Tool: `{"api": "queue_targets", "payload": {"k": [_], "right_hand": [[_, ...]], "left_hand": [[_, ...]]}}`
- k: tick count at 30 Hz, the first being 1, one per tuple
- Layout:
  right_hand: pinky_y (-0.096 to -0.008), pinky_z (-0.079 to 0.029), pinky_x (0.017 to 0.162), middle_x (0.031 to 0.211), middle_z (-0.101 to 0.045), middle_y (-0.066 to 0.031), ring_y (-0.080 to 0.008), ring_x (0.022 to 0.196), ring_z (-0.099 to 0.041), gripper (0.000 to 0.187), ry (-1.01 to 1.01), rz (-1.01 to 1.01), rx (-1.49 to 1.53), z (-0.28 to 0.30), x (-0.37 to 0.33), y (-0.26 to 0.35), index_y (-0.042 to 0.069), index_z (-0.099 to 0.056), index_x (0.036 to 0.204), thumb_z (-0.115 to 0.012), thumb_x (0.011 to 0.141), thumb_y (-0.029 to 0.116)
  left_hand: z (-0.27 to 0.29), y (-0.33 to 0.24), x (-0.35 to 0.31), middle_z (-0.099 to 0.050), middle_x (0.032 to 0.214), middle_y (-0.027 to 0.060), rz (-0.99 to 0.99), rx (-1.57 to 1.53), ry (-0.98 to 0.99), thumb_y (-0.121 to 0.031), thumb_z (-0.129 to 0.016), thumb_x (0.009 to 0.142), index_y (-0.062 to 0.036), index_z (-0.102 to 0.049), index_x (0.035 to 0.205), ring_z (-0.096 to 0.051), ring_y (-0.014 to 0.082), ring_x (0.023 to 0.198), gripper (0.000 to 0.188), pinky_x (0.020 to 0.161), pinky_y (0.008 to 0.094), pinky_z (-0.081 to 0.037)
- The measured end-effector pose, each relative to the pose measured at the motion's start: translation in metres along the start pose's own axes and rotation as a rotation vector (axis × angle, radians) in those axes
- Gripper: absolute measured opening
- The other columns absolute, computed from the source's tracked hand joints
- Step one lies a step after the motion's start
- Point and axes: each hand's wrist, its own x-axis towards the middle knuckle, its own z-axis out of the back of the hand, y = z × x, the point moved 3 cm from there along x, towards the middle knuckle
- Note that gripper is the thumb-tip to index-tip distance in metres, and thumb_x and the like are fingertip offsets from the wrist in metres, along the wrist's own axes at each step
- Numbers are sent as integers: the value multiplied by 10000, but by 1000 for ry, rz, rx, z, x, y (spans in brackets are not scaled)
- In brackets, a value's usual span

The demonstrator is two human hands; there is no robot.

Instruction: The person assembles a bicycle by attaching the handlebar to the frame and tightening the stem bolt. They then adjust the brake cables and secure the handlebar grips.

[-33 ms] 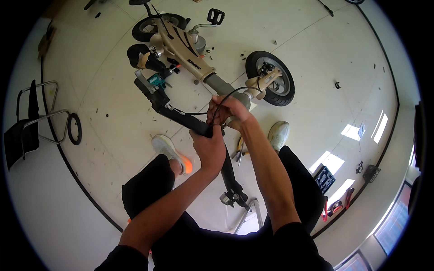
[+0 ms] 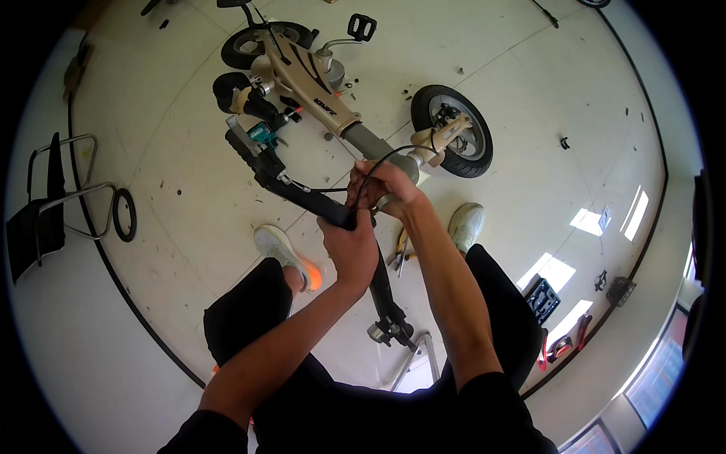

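My left hand (image 2: 352, 251) is closed round the middle of a black handlebar (image 2: 306, 198), thumb pointing up. The bar runs from a brake-lever grip (image 2: 246, 144) at the far left to a grip near my knees. Just beyond, my right hand (image 2: 384, 184) has its fingers curled at a thin black cable (image 2: 393, 153), beside the handlebar's centre; the fingertips are partly hidden. The cable loops over to the front fork (image 2: 446, 138). Past my hands lies a tan small-wheeled bike frame (image 2: 310, 87) with a grey head tube (image 2: 369, 144) and a front wheel (image 2: 473, 140).
A teal power drill (image 2: 262, 135) lies left of the frame. Yellow-handled pliers (image 2: 401, 246) lie between my shoes. Small parts are scattered over the pale floor. A tool case (image 2: 543, 300) and red-handled tools (image 2: 561, 348) are at right; a black chair (image 2: 51, 204) stands at left.
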Motion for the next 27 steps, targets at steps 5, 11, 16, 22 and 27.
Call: {"api": "queue_targets", "payload": {"k": [5, 11, 16, 22, 27], "right_hand": [[-357, -527, 639, 701, -618, -141, -277, 673, -638, 268, -8, 4, 34, -2, 2, -5, 20, -554, 818, -585, 898, 275], [-376, -517, 703, 761, -622, -112, -252, 722, -625, 222, -230, -50, 109, 12, -4, 3, 27, -561, 859, -569, 898, 246], [-419, -512, 725, 771, -569, -142, -295, 742, -593, 247, -358, 162, 337, 32, -27, -13, -31, -520, 923, -556, 883, 211], [-377, -504, 774, 914, -658, -150, -279, 854, -634, 277, -621, 64, -174, 14, -42, 13, -33, -551, 999, -567, 865, 209], [-419, -477, 805, 885, -661, -237, -391, 875, -633, 367, -845, 386, -1144, -16, -69, 22, -84, -560, 1052, -561, 808, 190]], "left_hand": [[1, 5, 3, -607, 933, 211, -18, -1, -33, -193, -607, 825, 101, -398, 1105, -626, 303, 854, 456, 785, 365, -477], [-6, 12, 13, -585, 1041, 208, 79, -21, 94, -309, -649, 845, 83, -411, 1156, -595, 286, 971, 554, 857, 354, -450], [-1, 13, 12, -590, 1037, 205, 106, -90, 155, -290, -628, 864, 72, -417, 1153, -601, 283, 962, 509, 845, 357, -459], [-4, 8, 6, -599, 992, 249, 95, 18, 105, -295, -636, 854, 104, -398, 1111, -609, 349, 943, 531, 841, 390, -465], [4, -2, -4, -602, 908, 225, 95, 22, 108, -280, -641, 848, 63, -412, 1050, -616, 353, 858, 459, 785, 409, -473]]}}
